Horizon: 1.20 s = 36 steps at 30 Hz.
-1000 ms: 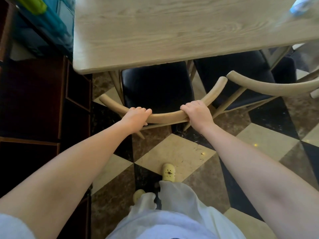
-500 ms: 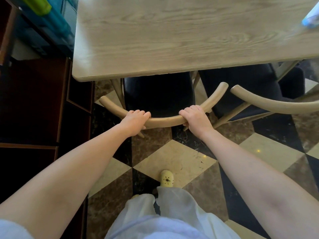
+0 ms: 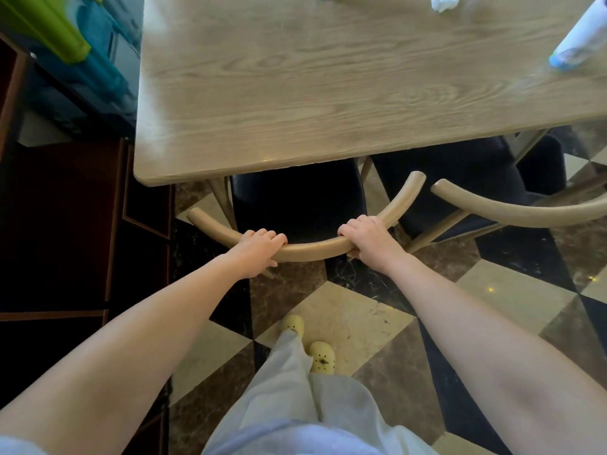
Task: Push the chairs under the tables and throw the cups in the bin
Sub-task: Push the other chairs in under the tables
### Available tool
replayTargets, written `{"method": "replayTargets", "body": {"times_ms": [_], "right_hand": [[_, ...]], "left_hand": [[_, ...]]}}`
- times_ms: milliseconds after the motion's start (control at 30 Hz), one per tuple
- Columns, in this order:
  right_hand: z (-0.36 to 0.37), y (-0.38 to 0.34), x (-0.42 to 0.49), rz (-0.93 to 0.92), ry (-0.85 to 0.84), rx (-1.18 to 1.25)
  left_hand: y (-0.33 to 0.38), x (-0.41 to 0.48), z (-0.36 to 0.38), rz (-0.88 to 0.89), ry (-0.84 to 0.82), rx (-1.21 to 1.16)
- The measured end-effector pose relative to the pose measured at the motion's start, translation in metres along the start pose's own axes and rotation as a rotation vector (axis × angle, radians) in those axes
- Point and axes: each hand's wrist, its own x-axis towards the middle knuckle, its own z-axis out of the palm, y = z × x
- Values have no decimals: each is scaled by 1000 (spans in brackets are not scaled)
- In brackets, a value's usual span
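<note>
A chair with a curved pale wooden back rail (image 3: 315, 251) and a black seat (image 3: 295, 205) stands at the near edge of a light wooden table (image 3: 328, 93). Most of the seat is hidden under the tabletop. My left hand (image 3: 259, 247) grips the rail left of its middle. My right hand (image 3: 368, 241) grips it to the right. A second chair of the same kind (image 3: 512, 211) stands to the right, its seat partly under the table. A white paper cup with a blue rim (image 3: 581, 41) lies on its side at the table's far right.
A crumpled white tissue (image 3: 443, 1) lies at the table's far edge. Dark wooden cabinets (image 3: 65, 224) line the left side. A green and teal container (image 3: 65, 44) sits at the top left. The floor is checkered marble (image 3: 345, 310); my yellow shoes (image 3: 315, 353) stand on it.
The chair has slid further under the table with both hands still on its rail. I have stepped forward, and more of the tabletop, with the cup and the tissue, has come into view.
</note>
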Motion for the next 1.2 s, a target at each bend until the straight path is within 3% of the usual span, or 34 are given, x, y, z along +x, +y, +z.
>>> {"method": "replayTargets", "body": {"times_ms": [333, 533, 733, 867, 1033, 1200], "right_hand": [[-7, -10, 2, 106, -55, 6], [-15, -15, -8, 183, -74, 68], [-26, -11, -26, 263, -52, 218], [-40, -4, -30, 315, -170, 450], [-61, 22, -43, 384, -204, 692], [-89, 79, -83, 469, -265, 698]], "left_hand": [[1, 3, -12, 10, -98, -38], [2, 14, -42, -31, -382, -214], [12, 35, -70, 34, -581, 1], [31, 48, -86, 34, -673, -7], [74, 70, -116, 121, -588, -62], [125, 110, -135, 177, -436, 28]]}}
